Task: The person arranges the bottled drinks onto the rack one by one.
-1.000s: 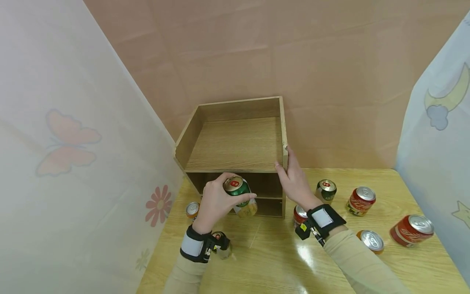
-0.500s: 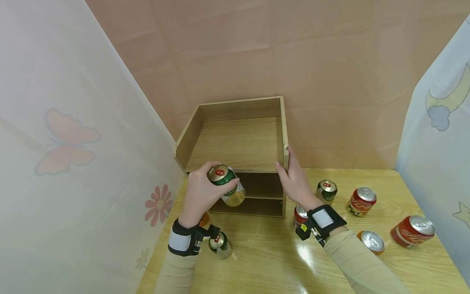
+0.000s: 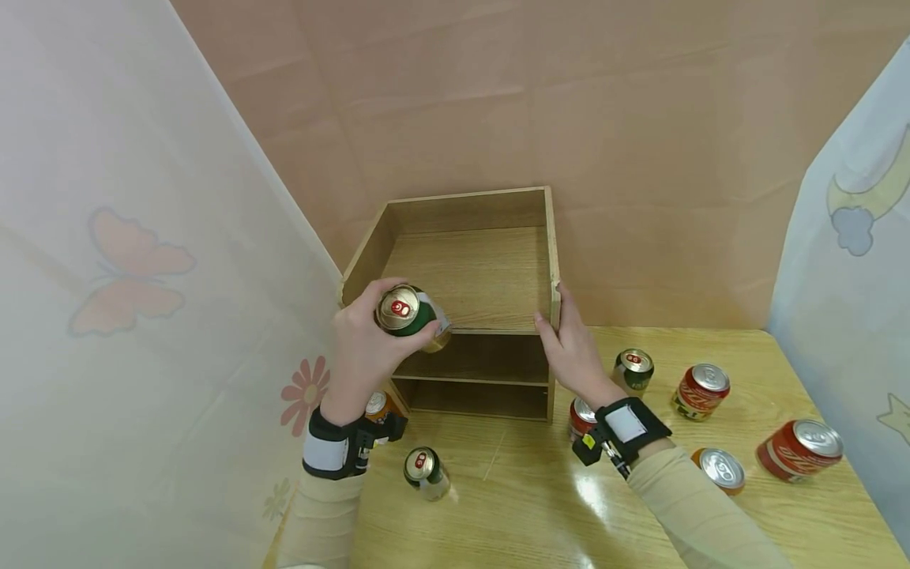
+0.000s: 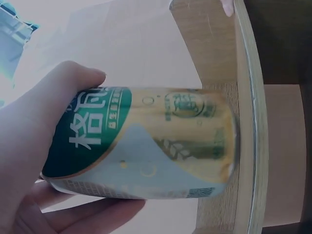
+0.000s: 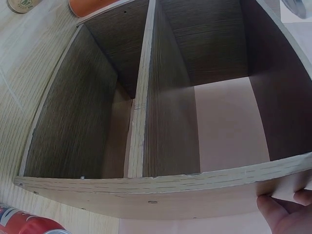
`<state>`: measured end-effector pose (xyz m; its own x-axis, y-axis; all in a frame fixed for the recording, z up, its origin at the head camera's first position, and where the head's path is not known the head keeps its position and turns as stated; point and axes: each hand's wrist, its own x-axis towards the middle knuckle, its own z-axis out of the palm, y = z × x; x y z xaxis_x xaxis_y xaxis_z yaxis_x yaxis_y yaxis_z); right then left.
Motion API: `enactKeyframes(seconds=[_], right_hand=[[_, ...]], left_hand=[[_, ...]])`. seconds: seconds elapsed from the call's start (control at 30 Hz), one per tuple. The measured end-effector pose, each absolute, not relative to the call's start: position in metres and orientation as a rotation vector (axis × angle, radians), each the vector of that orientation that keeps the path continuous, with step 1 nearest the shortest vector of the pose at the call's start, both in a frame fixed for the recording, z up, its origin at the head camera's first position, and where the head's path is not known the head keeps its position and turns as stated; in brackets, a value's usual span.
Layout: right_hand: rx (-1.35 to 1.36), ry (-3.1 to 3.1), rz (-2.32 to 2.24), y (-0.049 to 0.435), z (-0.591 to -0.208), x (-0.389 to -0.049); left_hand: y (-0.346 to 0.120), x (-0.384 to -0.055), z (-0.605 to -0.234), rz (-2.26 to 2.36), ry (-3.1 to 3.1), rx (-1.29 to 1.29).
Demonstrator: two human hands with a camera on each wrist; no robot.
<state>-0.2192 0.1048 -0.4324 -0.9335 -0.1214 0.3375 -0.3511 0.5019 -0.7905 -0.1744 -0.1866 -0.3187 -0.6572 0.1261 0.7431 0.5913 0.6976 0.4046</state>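
Observation:
My left hand (image 3: pixel 366 340) grips a green, white and gold beer can (image 4: pixel 141 141) around its upper part. The can is tilted, its gold lid with a red tab turned toward the head camera. It overlaps the front left of the top tray of a wooden shelf unit (image 3: pixel 469 273), and its base shows close to the front edge in the left wrist view. My right hand (image 3: pixel 572 348) holds the unit's right side panel at the front corner, thumb on the inner side. Below the top, two open compartments (image 5: pixel 219 122) face forward.
On the table (image 3: pixel 512 506) a green beer can (image 3: pixel 426 472) stands front left, with an orange can (image 3: pixel 378 405) by the unit's left side. To the right are another green can (image 3: pixel 633 370), several red cans (image 3: pixel 700 390) and an orange one (image 3: pixel 720 468). Fabric walls surround the table.
My left hand has lifted the beer can up and to the left, from in front of the compartments to the top tray's front edge. My right hand stays on the side panel.

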Motion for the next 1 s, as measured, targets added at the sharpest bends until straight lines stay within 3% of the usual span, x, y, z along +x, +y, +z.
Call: enactKeyframes(seconds=[1.0], right_hand=[[0.403,-2.491,1.43,0.103,-0.434,-0.22]], left_hand=[[-0.226,-0.215,-0.318,-0.839,-2.232,-0.488]])
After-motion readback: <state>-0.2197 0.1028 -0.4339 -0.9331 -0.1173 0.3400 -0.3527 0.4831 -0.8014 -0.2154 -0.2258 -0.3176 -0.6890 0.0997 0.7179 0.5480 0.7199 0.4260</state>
